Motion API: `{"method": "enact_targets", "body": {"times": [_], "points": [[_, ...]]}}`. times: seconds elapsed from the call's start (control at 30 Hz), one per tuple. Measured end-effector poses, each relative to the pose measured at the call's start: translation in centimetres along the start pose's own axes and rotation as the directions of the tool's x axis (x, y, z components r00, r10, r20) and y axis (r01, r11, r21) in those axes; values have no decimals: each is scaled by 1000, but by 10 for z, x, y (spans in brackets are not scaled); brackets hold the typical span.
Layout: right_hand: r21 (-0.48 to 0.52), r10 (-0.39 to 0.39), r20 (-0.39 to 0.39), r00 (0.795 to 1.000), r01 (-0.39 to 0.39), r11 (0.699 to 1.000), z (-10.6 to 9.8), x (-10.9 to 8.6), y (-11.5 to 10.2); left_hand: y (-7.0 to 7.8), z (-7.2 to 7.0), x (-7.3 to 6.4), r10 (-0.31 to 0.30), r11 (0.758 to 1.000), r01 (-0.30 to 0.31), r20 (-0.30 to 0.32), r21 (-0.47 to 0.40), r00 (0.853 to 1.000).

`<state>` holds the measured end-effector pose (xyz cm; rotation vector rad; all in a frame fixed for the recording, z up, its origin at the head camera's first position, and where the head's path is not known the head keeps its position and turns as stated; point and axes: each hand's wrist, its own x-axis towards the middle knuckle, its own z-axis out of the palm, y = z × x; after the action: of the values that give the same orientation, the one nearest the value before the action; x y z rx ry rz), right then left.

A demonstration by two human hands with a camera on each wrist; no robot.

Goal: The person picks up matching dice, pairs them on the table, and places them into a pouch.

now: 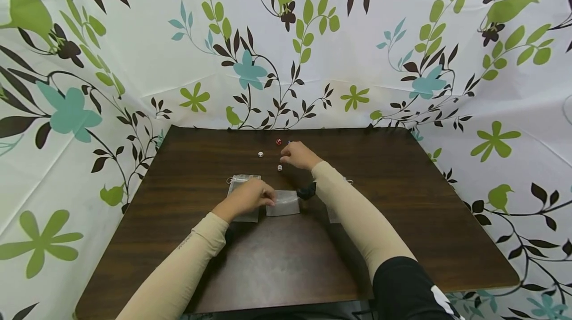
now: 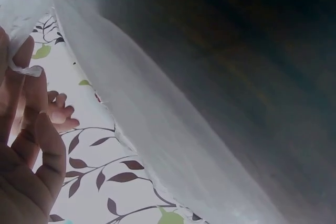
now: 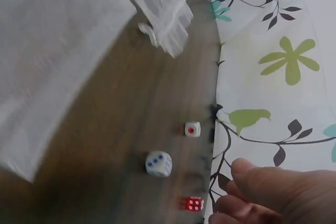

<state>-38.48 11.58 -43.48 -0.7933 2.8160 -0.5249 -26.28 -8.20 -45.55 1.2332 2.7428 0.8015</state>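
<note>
My left hand (image 1: 252, 197) pinches the edge of a sheer white pouch (image 1: 284, 204) over the middle of the table; its fabric hangs large across the left wrist view, with a white cord (image 2: 29, 70) by the fingers. Farther back, my right hand (image 1: 300, 155) hovers low with fingers bent and thumb apart, nothing visible between them. Close around it are a red die (image 1: 279, 142), a small white die with a red dot (image 3: 192, 129) and a larger white die with blue dots (image 3: 158, 164). A bit of a blue die (image 1: 289, 142) shows just behind the right fingers.
A second sheer drawstring pouch (image 1: 245, 179) lies flat under the left hand. Another pouch (image 1: 334, 215) is mostly hidden beneath the right forearm. The dark wooden table (image 1: 402, 201) ends at a patterned cloth (image 1: 380, 62) at the back and sides.
</note>
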Motion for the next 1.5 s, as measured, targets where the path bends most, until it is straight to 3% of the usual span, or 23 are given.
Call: {"method": "enact_targets", "body": {"times": [0.13, 0.33, 0.73, 1.07, 1.5], "points": [[18, -57, -30, 998, 58, 998, -8, 11, 3, -1, -1, -1, 30, 999, -30, 5, 24, 1000], [62, -109, -51, 993, 112, 992, 0, 34, 2, 0, -2, 1, 39, 999, -40, 38, 31, 999], [50, -48, 32, 998, 46, 998, 9, 60, -16, 7, -1, 3, 64, 997, -66, 42, 49, 997], [31, -23, 28, 999, 23, 999, 20, 74, -7, 10, 1, 4, 76, 996, -77, 33, 35, 997], [-33, -80, 19, 997, 80, 996, 40, 83, -10, 5, 4, -5, 35, 999, -36, 28, 33, 999]]}}
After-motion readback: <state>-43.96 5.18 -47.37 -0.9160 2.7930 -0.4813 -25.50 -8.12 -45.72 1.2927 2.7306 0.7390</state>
